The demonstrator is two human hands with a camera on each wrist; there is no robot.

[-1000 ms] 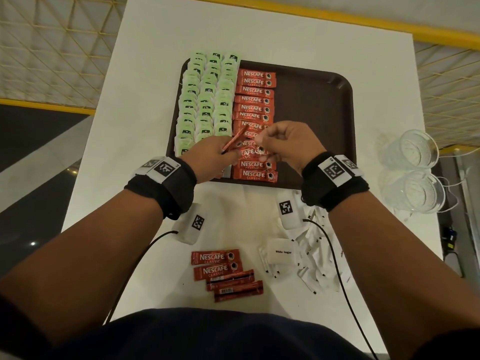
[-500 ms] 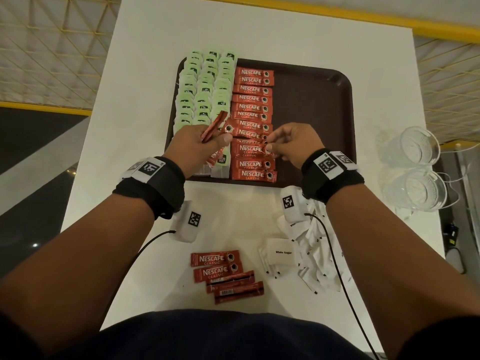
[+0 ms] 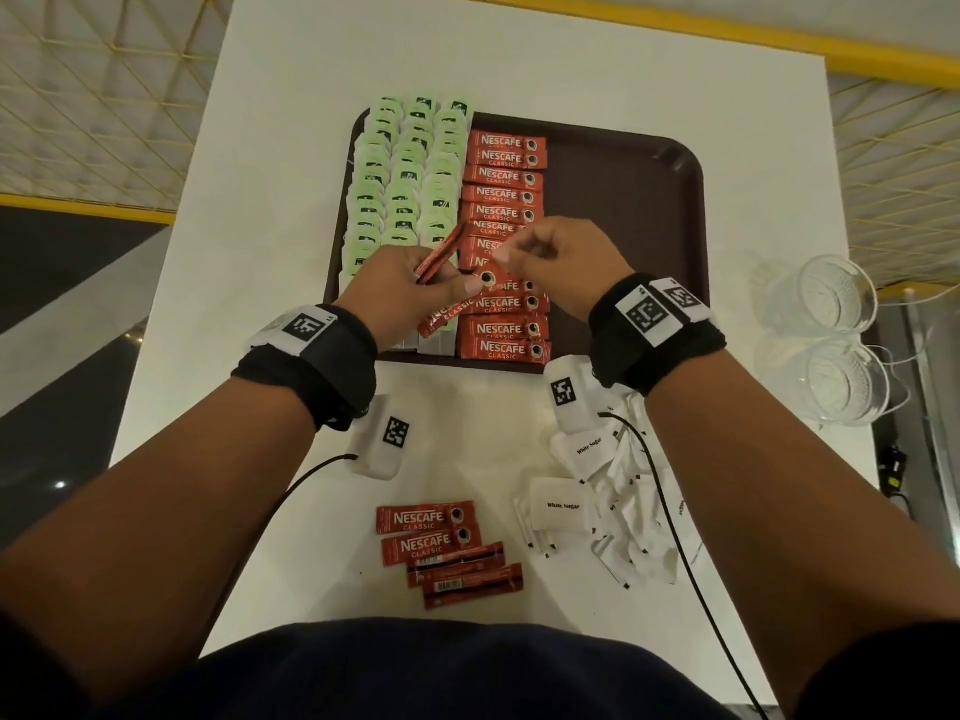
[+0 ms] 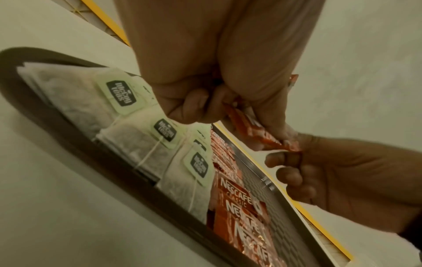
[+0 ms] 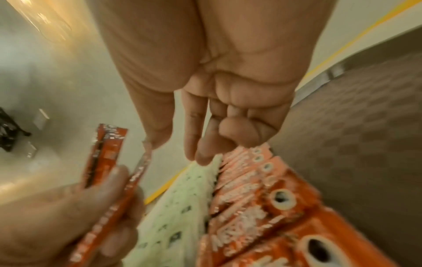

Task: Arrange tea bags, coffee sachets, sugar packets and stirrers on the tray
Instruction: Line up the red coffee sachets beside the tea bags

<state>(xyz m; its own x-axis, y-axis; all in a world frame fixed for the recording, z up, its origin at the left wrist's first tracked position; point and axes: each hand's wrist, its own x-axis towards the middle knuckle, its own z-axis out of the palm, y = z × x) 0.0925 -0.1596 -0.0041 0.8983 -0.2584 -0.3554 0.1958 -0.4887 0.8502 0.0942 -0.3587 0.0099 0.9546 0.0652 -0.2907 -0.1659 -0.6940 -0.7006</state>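
Comparing frames: right hand [image 3: 566,267] was down at the coffee column half a second ago; now it is raised, thumb and forefinger pinching the end of one sachet out of the left hand's bundle.
Left hand [image 3: 400,293]: fingers curled around a small bundle of Nescafe sachets [image 3: 441,254], held tilted over the seam between tea bags and coffee. It sat lower, nearer the tray's front edge, a second ago.
Right fingers [image 5: 194,137]: thumb and index extended and nearly closed on the sachet tip, other fingers curled in. Grip is light; contact is partly blurred in the wrist view.
Meaning: one more sachet is being fed from the bundle, probably for the gap in the middle of the coffee column [image 3: 506,200].
Tray [image 3: 649,210]: brown, tea bags [image 3: 405,184] in three columns at its left side, coffee column just beside them, right part bare.
Still off tray: four coffee sachets [image 3: 447,550] on the white table [image 3: 519,59] near the body; white sugar packets [image 3: 597,501] in a loose heap to their right.
Stirrers: none identifiable in any view.
Nearby: two clear glasses [image 3: 836,345] right of the tray, well apart from the hands.
Obstructions: wrist camera cables trail across the sugar heap and could drag packets. Overlapped tea bag tags sit touching the coffee column, so a sloppy drop may shift them.
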